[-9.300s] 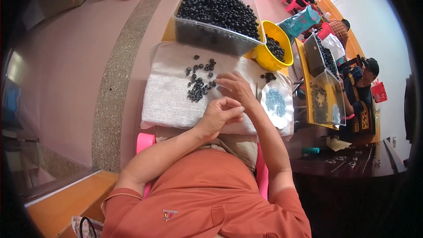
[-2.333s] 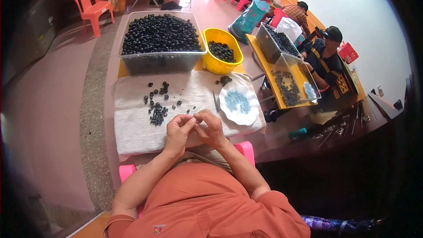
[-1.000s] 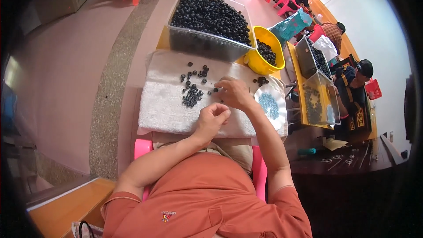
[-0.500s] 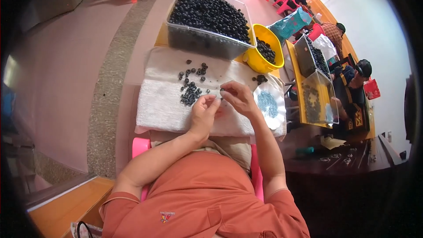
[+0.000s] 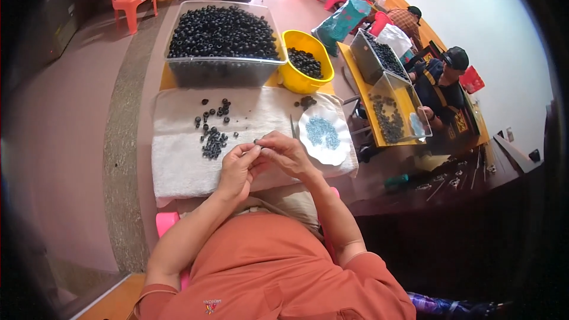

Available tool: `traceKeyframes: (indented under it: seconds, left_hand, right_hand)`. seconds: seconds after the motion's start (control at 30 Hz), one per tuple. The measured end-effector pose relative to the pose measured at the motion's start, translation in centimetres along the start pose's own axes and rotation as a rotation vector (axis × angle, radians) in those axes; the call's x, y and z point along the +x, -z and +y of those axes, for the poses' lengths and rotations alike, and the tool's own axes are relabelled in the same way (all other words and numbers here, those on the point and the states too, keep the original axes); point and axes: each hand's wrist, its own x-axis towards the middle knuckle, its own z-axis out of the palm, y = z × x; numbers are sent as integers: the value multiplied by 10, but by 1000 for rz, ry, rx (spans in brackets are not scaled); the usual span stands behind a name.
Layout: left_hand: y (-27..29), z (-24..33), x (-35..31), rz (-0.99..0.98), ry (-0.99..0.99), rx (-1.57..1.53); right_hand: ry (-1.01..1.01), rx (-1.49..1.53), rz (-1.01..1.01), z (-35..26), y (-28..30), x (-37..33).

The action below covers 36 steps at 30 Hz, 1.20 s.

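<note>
A dark bead [image 5: 256, 141] in the pinched fingertips of the right hand [image 5: 287, 153], just beside the narrowly pinched left hand [image 5: 238, 169].

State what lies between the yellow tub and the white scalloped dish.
A small cluster of dark pieces lies there on the pale cloth, in the head view.

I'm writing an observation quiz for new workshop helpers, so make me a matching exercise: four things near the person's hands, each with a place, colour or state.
Column one
1. Main loose bead cluster
2. Wavy-edged dish
3. Biggest bin
4. Small tub

Column two
A. Yellow all over
B. Transparent-walled, heaped with dark beads
C. On the cloth, left of the right hand
D. White, with pale blue pieces inside

Right pairs: 1-C, 2-D, 3-B, 4-A
</note>
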Motion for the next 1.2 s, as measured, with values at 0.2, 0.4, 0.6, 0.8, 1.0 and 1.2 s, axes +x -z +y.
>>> traceKeyframes:
  seconds: [0.2,0.4,0.6,0.8,1.0,1.2]
  left_hand:
    - [3,-1,3,11,0,2]
    - [-6,5,-3,36,7,43]
    - [-4,5,-3,33,7,28]
    - [-5,6,-2,42,16,52]
    - [-6,8,-3,26,22,85]
    - [-7,6,-5,22,23,114]
  right_hand:
    - [72,-107,24,-10,-5,-3]
    - [196,-264,56,-10,-5,-3]
    - [110,-61,126,2,-11,-12]
    - [106,-49,144,-1,-11,-11]
    - [116,-144,101,-11,-7,-11]
    - [133,-172,94,-11,-5,-13]
